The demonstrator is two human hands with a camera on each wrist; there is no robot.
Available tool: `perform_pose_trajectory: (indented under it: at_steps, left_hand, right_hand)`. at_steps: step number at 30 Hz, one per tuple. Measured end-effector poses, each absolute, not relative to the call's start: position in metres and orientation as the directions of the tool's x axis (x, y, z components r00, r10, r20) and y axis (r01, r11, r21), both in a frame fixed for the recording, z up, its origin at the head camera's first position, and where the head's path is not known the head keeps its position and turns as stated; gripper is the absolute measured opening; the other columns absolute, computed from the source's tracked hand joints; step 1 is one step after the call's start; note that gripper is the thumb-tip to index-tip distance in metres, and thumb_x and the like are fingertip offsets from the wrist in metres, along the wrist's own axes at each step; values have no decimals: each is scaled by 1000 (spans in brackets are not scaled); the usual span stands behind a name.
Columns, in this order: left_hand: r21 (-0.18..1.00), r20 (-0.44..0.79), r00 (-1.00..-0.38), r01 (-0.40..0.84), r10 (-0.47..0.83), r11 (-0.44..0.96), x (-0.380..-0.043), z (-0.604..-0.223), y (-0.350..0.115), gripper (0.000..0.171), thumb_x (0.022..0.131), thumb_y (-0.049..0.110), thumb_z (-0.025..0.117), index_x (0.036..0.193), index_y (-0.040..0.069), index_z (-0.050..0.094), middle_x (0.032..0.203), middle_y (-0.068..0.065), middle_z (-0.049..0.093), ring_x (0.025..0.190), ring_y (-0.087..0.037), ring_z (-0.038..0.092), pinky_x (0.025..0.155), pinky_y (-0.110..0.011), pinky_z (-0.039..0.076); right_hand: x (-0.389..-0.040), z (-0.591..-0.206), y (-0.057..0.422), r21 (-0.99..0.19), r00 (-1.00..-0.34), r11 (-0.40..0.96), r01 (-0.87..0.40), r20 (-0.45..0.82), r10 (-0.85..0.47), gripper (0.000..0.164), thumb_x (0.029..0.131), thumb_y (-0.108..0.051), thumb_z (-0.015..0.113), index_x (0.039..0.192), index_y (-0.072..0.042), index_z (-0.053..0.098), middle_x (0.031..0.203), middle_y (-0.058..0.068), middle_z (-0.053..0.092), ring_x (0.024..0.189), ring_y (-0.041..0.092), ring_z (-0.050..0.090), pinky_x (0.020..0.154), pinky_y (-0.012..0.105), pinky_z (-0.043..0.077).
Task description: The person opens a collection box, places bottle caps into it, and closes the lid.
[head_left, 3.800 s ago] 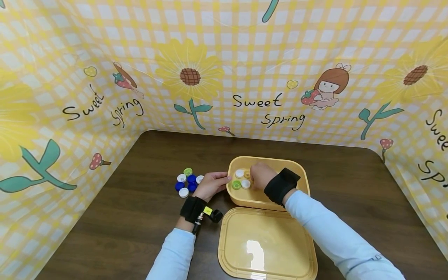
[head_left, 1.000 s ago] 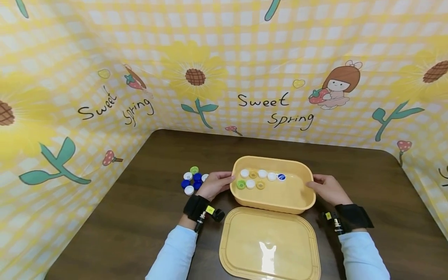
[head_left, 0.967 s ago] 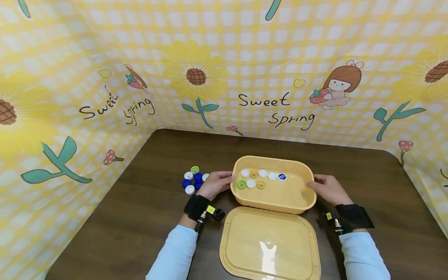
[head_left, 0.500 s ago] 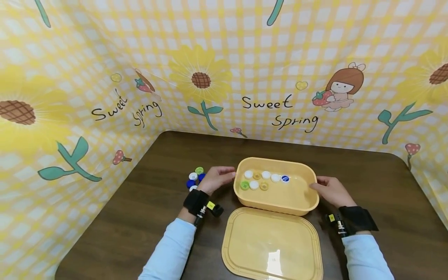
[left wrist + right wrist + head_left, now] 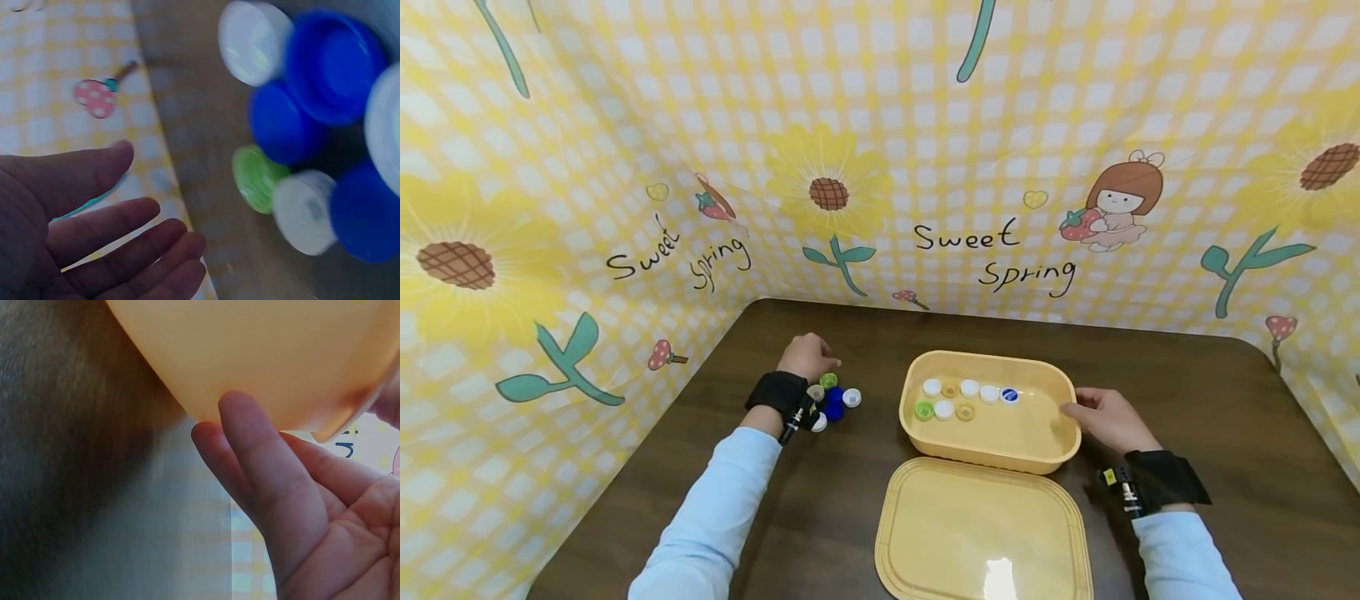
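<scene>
Screened-off work spot, kind of room unclear
Yellow-checked "Sweet Spring" cloth [image 5: 895, 108] hangs from nine o'clock through twelve to three, enclosing a dark wood-grain table [image 5: 827, 517].

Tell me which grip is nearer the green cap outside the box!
Left. The left grip is close to the green cap, not touching it; the right grip is farther off, past the box, holding its right end.

Left hand [image 5: 805, 358], fingers [image 5: 134, 250] loosely extended
</scene>
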State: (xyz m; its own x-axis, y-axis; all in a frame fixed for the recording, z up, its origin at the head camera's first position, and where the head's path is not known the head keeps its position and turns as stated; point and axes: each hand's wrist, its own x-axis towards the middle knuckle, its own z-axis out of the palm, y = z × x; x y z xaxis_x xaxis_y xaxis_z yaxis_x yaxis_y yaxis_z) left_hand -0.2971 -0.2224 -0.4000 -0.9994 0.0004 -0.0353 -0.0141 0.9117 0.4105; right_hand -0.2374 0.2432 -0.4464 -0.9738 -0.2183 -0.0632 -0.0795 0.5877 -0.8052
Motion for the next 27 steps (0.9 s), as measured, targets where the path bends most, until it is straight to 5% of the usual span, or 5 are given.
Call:
perform_pose_trajectory:
  at_steps: [5, 10, 27]
  left_hand:
    - [356, -81, -997, -9, 21, 934, -297, -413, -223, 17, 84, 17, 76, 82, 0, 75, 80, -11, 69, 72, -26, 63, 66, -38, 52]
    - [337, -82, -996, -4, 25, 941, -296, -421, -221, 19, 80, 12, 78, 65, 3, 71, 59, -3, 61, 57, -20, 56, 54, -32, 47]
    - [286, -11, -1000, -2, 1, 958, -304, -429, -222, 20, 80, 7, 77, 62, 5, 68, 64, -5, 64, 66, -26, 63, 64, -40, 55]
  right_hand:
    - [-234, -451, 243, -812, -974, 579, -70, -70, -216, 47, 96, -20, 60, 124, 17, 54, 100, 20, 68, 86, 24, 64, 69, 29, 53]
    - [-232, -451, 242, -830, -974, 555, -54, -80, -213, 47, 96, -19, 60, 124, 18, 53, 101, 21, 68, 86, 24, 65, 69, 29, 54]
    - [-235, -445, 241, -825, -976, 562, -60, -70, -207, 49, 96, -19, 60, 126, 19, 51, 106, 24, 66, 89, 26, 64, 70, 30, 53]
